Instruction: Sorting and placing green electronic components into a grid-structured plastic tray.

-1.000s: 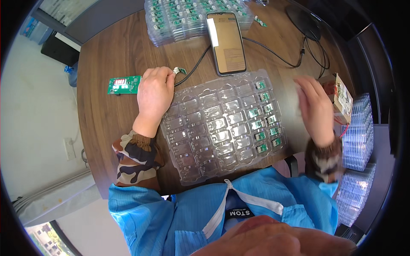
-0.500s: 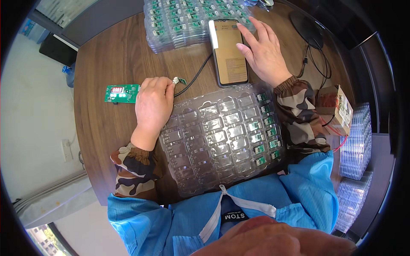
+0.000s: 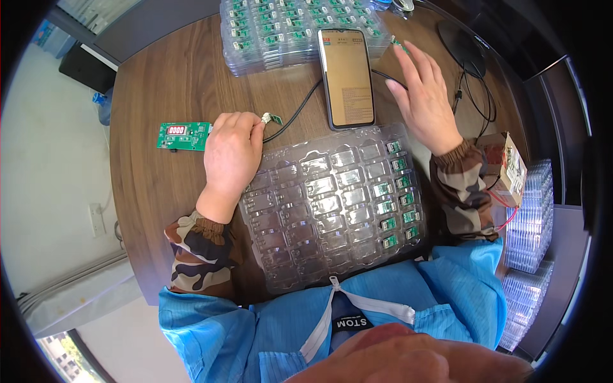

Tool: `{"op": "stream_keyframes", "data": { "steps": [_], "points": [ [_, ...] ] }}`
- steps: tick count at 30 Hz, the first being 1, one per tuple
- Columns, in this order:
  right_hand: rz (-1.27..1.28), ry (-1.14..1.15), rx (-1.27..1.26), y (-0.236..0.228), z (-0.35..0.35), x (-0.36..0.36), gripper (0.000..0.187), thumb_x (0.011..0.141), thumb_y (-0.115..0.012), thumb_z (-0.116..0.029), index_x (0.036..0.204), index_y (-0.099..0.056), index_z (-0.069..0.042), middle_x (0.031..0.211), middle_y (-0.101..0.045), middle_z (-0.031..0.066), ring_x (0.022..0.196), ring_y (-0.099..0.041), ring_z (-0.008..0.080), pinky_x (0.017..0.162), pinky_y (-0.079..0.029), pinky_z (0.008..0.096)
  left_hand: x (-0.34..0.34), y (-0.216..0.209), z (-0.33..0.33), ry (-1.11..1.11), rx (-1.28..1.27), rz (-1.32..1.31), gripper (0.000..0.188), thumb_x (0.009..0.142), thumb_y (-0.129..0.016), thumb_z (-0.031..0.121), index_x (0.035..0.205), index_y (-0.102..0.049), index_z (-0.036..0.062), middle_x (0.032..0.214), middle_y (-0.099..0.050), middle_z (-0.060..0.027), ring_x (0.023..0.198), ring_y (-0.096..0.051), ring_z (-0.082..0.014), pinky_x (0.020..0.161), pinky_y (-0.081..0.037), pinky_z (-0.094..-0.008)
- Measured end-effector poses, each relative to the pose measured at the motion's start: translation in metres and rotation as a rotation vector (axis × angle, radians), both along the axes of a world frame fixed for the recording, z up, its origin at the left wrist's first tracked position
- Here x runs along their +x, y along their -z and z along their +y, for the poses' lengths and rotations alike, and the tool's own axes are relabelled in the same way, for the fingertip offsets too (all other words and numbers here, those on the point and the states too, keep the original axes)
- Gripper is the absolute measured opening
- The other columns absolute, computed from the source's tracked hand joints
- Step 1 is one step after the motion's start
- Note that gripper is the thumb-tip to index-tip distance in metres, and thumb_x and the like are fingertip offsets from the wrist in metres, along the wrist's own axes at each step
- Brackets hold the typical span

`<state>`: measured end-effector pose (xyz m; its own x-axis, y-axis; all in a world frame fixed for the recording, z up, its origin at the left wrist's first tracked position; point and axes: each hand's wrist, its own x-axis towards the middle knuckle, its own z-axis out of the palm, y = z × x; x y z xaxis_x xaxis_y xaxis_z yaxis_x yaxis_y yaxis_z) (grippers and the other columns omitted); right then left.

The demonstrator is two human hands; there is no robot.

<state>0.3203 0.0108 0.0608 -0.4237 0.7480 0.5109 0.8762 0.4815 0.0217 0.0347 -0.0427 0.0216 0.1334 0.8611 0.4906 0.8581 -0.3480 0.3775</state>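
Note:
My left hand [image 3: 233, 150] rests on the table with its fingers closed at a white plug connector [image 3: 266, 118]; a small green circuit board [image 3: 276, 119] sticks out from it. Left of that hand lies a larger green board with a lit red digit display [image 3: 177, 130], its right end against my fingers. My right hand [image 3: 428, 102] is right of a phone [image 3: 349, 76], fingers apart. Another small green board [image 3: 398, 43] is at its index fingertip; whether it touches is unclear. A clear plastic tray [image 3: 300, 223] lies nearest me, its right columns holding several small green boards [image 3: 385, 207].
A stack of clear trays filled with green boards [image 3: 274, 54] stands at the back. A black cable [image 3: 300, 112] runs behind the phone. On the right are a cardboard box [image 3: 511, 167] with red wires, stacked clear trays [image 3: 530, 214] and a black monitor base [image 3: 460, 48].
My right hand has moved away from the phone's upper edge, rightward and nearer me. The digit display reads differently, and the bright white lights below it are off. My left hand has stayed put.

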Motion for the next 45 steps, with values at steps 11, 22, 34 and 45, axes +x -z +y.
{"op": "stream_keyframes", "data": {
  "steps": [11,22,34,45],
  "points": [
    [0.697,0.011,-0.441,0.018,-0.072,0.05,0.025,0.092,-0.043,-0.015,0.108,-0.053,0.001,0.099,-0.058,0.0128,0.092,-0.056,0.0218,0.082,-0.043,0.0303,-0.001,0.0,0.001,0.005,0.021,0.005,0.008,0.076,-0.061,0.009,0.073,-0.057,0.0028,0.073,-0.059,-0.0109,0.073,-0.055,-0.0278,0.063,-0.044,-0.037],
    [0.935,-0.049,-0.461,0.052,-0.072,0.052,0.028,0.094,-0.041,-0.019,0.086,-0.058,0.001,0.078,-0.057,0.0024,0.062,-0.047,0.0062,0.055,-0.04,0.0198,-0.002,0.001,0.002,0.002,0.027,0.036,0.008,0.077,-0.06,0.011,0.075,-0.058,0.0029,0.073,-0.059,-0.0114,0.073,-0.055,-0.029,0.063,-0.044,-0.0381],
    [0.837,-0.119,-0.517,0.043,-0.084,0.047,0.023,0.091,-0.045,-0.014,0.08,-0.058,0.002,0.073,-0.055,0.0045,0.06,-0.047,0.0093,0.056,-0.039,0.0219,-0.002,-0.001,-0.001,-0.013,0.009,0.041,0.008,0.077,-0.059,0.01,0.073,-0.057,0.0029,0.072,-0.058,-0.01,0.074,-0.054,-0.0286,0.064,-0.044,-0.038],
    [0.683,-0.169,-0.489,0.028,-0.094,0.041,0.015,0.087,-0.048,-0.006,0.078,-0.057,0.002,0.072,-0.058,0.0096,0.063,-0.054,0.0177,0.058,-0.042,0.0257,-0.003,-0.002,0.0,0.002,-0.008,0.033,0.007,0.077,-0.06,0.009,0.076,-0.058,0.0019,0.074,-0.059,-0.0106,0.073,-0.054,-0.0287,0.063,-0.043,-0.0375]
  ]
}}
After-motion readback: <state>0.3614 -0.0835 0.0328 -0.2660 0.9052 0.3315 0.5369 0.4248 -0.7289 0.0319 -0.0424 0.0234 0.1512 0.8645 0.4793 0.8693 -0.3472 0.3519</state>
